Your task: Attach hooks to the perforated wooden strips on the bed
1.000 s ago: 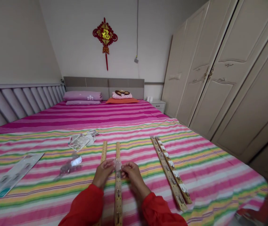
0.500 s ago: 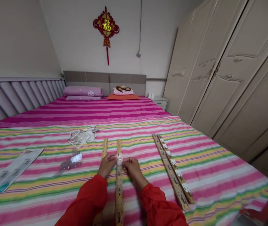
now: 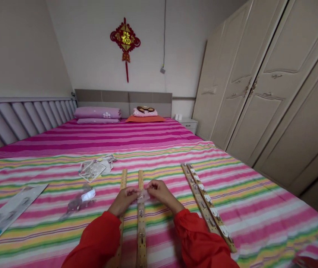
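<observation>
My left hand (image 3: 125, 200) and my right hand (image 3: 161, 191) are both closed in a pinch on a small clear plastic bag (image 3: 144, 196). Something small and shiny seems to lie in the bag, but its kind is too small to tell. Right below it runs a narrow wooden strip (image 3: 141, 227) with holes and several small metal pieces along it. Beside this, partly under my left arm, lies another holed wooden strip (image 3: 123, 178).
On the right lie two more strips, one with metal pieces (image 3: 202, 201), one with white oval pieces (image 3: 214, 211). Clear packaging (image 3: 82, 199), a heap of small packets (image 3: 95, 168) and a long flat package (image 3: 10, 212) are on the striped bedspread (image 3: 72, 238).
My right hand has come up and inward, taking the bag's right side. The bag now looks stretched flat between both hands. The view has tilted slightly upward.
</observation>
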The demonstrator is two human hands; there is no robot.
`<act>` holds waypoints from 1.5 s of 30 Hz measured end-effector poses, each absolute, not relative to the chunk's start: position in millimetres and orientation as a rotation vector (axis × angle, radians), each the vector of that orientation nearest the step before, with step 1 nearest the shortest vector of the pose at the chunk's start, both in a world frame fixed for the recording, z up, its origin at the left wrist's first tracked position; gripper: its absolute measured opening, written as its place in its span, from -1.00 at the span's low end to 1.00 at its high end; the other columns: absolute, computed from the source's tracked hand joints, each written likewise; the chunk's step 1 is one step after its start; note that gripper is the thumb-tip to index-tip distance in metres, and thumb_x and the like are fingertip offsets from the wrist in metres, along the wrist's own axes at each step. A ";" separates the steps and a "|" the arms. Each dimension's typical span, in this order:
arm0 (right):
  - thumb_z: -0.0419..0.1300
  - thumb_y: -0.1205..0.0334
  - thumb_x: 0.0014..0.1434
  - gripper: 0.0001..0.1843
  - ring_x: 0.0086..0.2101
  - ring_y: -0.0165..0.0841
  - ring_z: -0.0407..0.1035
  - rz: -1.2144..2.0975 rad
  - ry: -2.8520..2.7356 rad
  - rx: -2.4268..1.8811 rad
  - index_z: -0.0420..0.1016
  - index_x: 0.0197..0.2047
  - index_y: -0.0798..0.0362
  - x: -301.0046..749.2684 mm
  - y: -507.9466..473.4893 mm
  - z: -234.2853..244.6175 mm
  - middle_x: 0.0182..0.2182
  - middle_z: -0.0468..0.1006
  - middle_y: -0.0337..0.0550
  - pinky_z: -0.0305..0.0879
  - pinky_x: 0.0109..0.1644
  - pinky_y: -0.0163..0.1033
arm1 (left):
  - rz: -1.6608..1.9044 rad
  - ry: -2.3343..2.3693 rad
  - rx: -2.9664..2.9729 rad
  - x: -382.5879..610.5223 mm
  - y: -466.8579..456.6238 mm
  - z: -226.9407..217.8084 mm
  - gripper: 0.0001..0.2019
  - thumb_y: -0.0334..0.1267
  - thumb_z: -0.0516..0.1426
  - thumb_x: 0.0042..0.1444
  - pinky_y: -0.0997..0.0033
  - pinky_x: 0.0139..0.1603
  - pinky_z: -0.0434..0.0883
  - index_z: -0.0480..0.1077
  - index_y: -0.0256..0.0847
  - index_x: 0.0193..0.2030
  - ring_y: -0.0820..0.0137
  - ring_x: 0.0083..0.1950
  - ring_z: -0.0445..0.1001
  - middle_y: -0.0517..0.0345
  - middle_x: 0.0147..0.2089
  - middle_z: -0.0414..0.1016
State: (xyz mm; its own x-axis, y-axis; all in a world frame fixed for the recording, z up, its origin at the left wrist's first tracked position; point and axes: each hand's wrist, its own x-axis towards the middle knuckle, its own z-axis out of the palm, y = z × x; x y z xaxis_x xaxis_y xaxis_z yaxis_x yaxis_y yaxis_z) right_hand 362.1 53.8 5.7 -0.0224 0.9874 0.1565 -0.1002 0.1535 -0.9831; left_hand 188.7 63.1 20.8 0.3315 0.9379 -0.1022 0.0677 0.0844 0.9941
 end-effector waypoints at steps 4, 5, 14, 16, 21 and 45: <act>0.28 0.19 -0.20 -0.86 -0.66 -0.48 0.21 1.066 -1.021 -1.040 0.48 -0.53 0.07 360.3 56.7 -1.8 -0.71 0.40 -0.37 0.12 -0.56 -0.36 | 0.870 1.098 1.133 192.8 60.6 11.7 -0.68 -0.17 0.38 -0.42 0.53 -0.49 0.27 0.44 -0.29 -0.51 0.53 -0.58 0.35 0.21 -0.62 0.44; 0.29 0.14 -0.19 -0.82 -0.68 -0.48 0.21 1.073 -0.957 -1.052 0.45 -0.53 0.07 359.2 56.0 -5.6 -0.73 0.38 -0.38 0.12 -0.57 -0.35 | 0.905 1.115 1.058 194.3 60.3 8.3 -0.67 -0.18 0.39 -0.42 0.52 -0.45 0.32 0.43 -0.29 -0.51 0.51 -0.54 0.39 0.19 -0.59 0.47; 0.36 0.08 -0.23 -0.71 -0.66 -0.44 0.34 1.293 -0.876 -1.033 0.47 -0.51 0.12 340.1 47.7 -23.8 -0.71 0.48 -0.29 0.24 -0.54 -0.35 | 1.049 1.094 0.812 205.6 57.7 -5.2 -0.70 -0.29 0.39 -0.34 0.47 -0.34 0.45 0.36 -0.29 -0.51 0.47 -0.48 0.49 0.14 -0.54 0.51; 0.37 0.08 -0.24 -0.71 -0.66 -0.44 0.35 1.310 -0.860 -1.022 0.48 -0.51 0.12 338.0 48.8 -23.6 -0.71 0.48 -0.29 0.25 -0.55 -0.35 | 1.027 1.114 0.812 205.7 55.9 -4.8 -0.70 -0.28 0.38 -0.35 0.49 -0.37 0.44 0.37 -0.29 -0.51 0.47 -0.48 0.49 0.15 -0.55 0.50; 0.36 0.14 -0.26 -0.74 -0.67 -0.46 0.34 1.314 -0.794 -1.021 0.48 -0.52 0.13 337.7 49.3 -26.3 -0.72 0.48 -0.29 0.26 -0.55 -0.37 | 1.018 1.163 0.947 203.2 60.4 -6.3 -0.67 -0.19 0.36 -0.42 0.59 -0.50 0.30 0.38 -0.30 -0.53 0.56 -0.57 0.38 0.26 -0.63 0.42; 0.21 0.27 -0.25 -0.87 -0.72 -0.52 0.19 1.194 -0.760 -1.121 0.40 -0.52 0.09 326.8 65.6 -72.4 -0.74 0.37 -0.40 0.04 -0.66 -0.42 | 0.962 1.546 1.625 201.1 82.1 -45.0 -0.92 -0.26 0.08 -0.13 0.45 -0.39 0.30 0.31 -0.18 -0.55 0.40 -0.46 0.43 0.23 -0.56 0.44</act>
